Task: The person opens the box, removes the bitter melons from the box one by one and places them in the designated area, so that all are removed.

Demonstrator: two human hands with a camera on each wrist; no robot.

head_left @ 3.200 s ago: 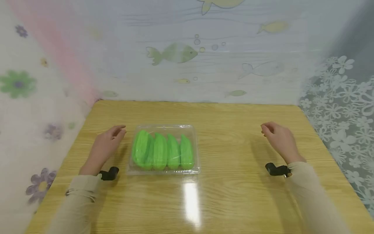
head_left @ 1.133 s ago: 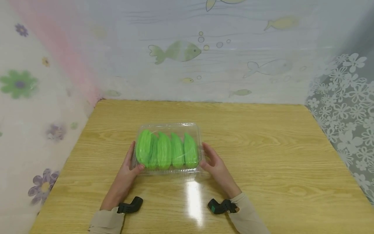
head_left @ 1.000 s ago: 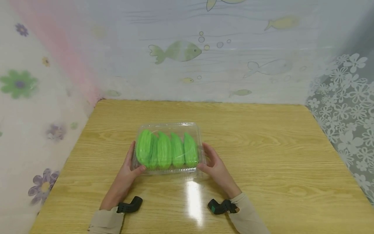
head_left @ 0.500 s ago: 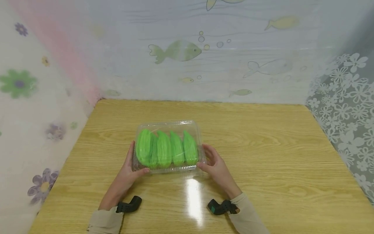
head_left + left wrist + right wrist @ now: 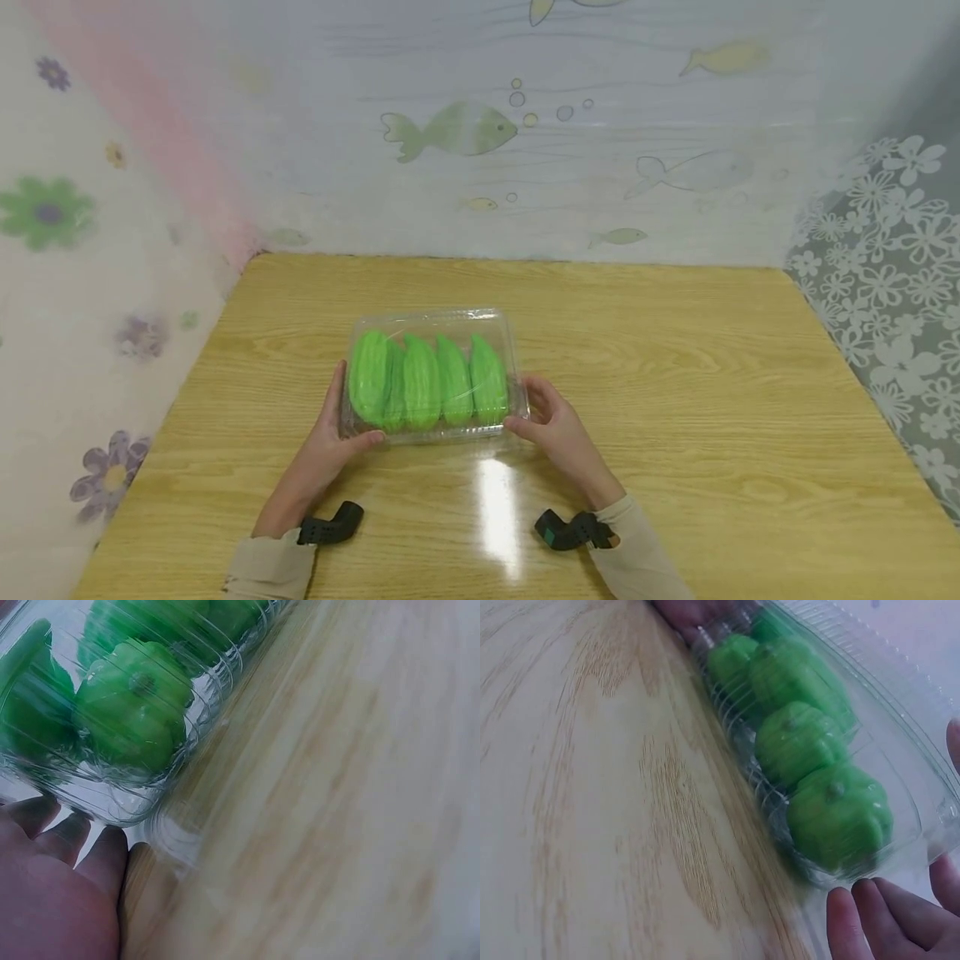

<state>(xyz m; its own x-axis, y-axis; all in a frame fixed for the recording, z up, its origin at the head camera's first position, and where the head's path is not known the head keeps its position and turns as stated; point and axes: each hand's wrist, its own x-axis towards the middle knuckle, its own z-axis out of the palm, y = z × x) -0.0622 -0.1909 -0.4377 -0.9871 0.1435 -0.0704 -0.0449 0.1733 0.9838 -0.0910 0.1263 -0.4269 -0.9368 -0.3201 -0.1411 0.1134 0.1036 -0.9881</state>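
A clear plastic clamshell box [image 5: 429,324] stands on the wooden table, left of the middle, turned slightly. Several bright green ribbed gourds [image 5: 422,385] lie side by side in it under the lid. My left hand [image 5: 322,448] holds the box's left end, with its thumb along the front edge and its fingers against the side. At the right end my right hand [image 5: 553,427] grips the front corner, thumb on the edge and fingers bent at the side. In the right wrist view the fingers [image 5: 889,919] meet the box's lower corner beside a gourd [image 5: 840,817].
The wooden tabletop [image 5: 667,375] extends to the right and behind the box. A wall hanging with fish drawings [image 5: 468,129] rises at the table's back edge. Flowered sheets flank both sides. Each wrist carries a black camera mount [image 5: 333,523].
Both hands came in from the sides and took hold of the box. It has shifted slightly right and back and turned a little. The left thumb slid rightward along its front edge.
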